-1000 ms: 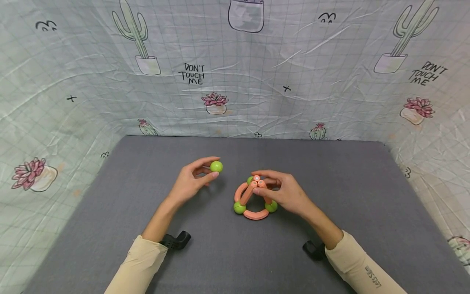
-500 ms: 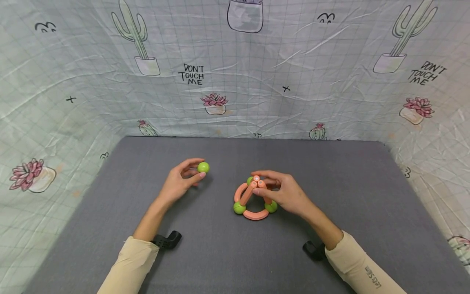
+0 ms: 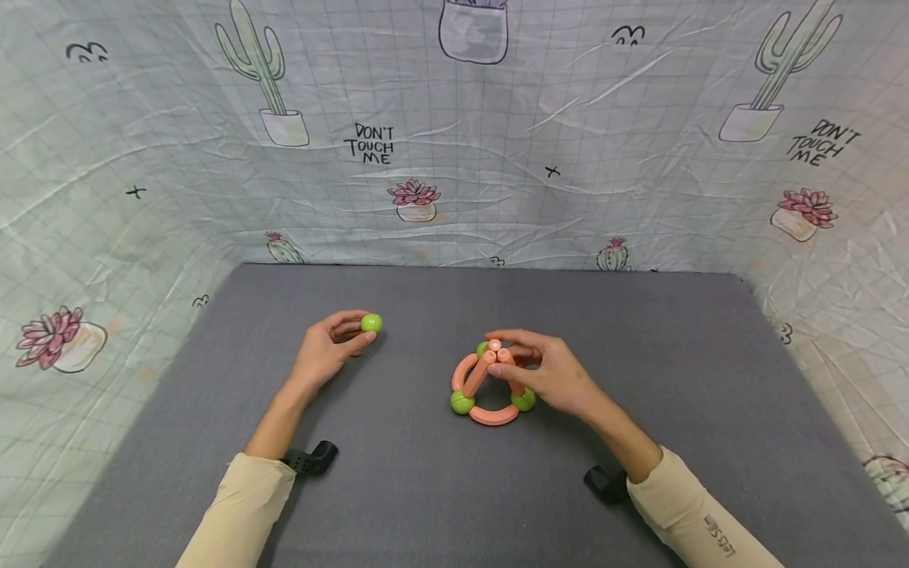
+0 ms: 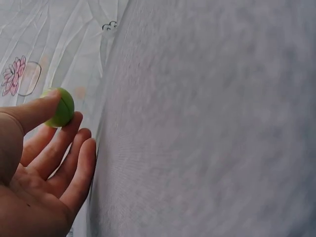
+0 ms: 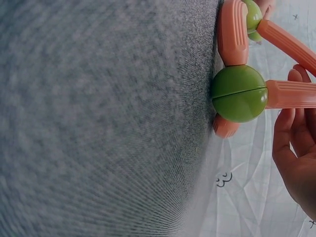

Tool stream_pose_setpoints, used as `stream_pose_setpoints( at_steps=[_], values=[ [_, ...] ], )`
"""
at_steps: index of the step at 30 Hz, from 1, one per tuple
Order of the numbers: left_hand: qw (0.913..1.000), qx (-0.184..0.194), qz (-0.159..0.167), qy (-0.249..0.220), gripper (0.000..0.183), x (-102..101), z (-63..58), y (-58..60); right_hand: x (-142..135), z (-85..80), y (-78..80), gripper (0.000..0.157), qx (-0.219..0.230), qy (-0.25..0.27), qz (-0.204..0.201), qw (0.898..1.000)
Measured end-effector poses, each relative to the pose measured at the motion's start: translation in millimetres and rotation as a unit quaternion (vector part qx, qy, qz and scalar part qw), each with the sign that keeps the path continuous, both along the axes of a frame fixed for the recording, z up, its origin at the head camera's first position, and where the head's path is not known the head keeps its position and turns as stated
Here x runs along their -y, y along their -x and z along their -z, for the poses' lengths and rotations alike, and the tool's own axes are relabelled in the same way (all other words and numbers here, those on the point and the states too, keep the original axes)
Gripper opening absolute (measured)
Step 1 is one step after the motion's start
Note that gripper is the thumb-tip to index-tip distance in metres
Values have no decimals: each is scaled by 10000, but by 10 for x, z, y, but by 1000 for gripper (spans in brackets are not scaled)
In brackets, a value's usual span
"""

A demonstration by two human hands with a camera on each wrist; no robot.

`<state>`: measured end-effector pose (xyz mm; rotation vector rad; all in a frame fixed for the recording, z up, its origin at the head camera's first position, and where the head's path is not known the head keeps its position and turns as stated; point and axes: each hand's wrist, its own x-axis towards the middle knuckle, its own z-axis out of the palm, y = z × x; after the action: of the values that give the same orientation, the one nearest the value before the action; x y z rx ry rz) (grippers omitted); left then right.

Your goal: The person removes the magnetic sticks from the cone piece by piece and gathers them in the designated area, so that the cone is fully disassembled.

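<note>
My left hand (image 3: 319, 351) pinches a green ball (image 3: 372, 323) between thumb and fingers over the left part of the table. In the left wrist view a seam line crosses this ball (image 4: 63, 109). To the right stands a toy frame of orange rods and green balls. Its base is a ring of curved orange rods (image 3: 495, 416) joined by green balls (image 3: 462, 402). Straight orange rods (image 3: 477, 377) lean inward from the balls, their ends gathered at the top. My right hand (image 3: 554, 372) holds these upper ends together. The right wrist view shows a straight rod (image 5: 290, 94) plugged into a ball (image 5: 239, 94).
The grey table (image 3: 454, 489) ends at a hanging cloth (image 3: 497, 213) printed with cacti, which rises at the back and sides. Black wrist cameras sit on the left (image 3: 312, 457) and right (image 3: 606, 484) forearms.
My left hand has moved left with the green ball, away from the frame. My right hand and the frame have stayed in place.
</note>
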<state>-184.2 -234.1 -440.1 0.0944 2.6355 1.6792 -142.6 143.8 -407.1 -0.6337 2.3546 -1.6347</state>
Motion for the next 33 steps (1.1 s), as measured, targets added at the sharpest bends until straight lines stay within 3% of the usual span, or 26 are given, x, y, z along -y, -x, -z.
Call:
stream_pose_setpoints(
  at_steps=[13, 26, 33],
  values=[
    [9949, -151, -209, 976, 43, 145, 62, 105, 1, -8, -7, 51, -37, 13, -32, 10000],
    [9909, 63, -459, 1261, 42, 149, 68, 125, 5, 8, -10, 50, -47, 30, 4, 10000],
    [9925, 112, -432, 1140, 49, 143, 61, 122, 11, 8, -11, 48, -111, 18, 51, 9999]
  ],
)
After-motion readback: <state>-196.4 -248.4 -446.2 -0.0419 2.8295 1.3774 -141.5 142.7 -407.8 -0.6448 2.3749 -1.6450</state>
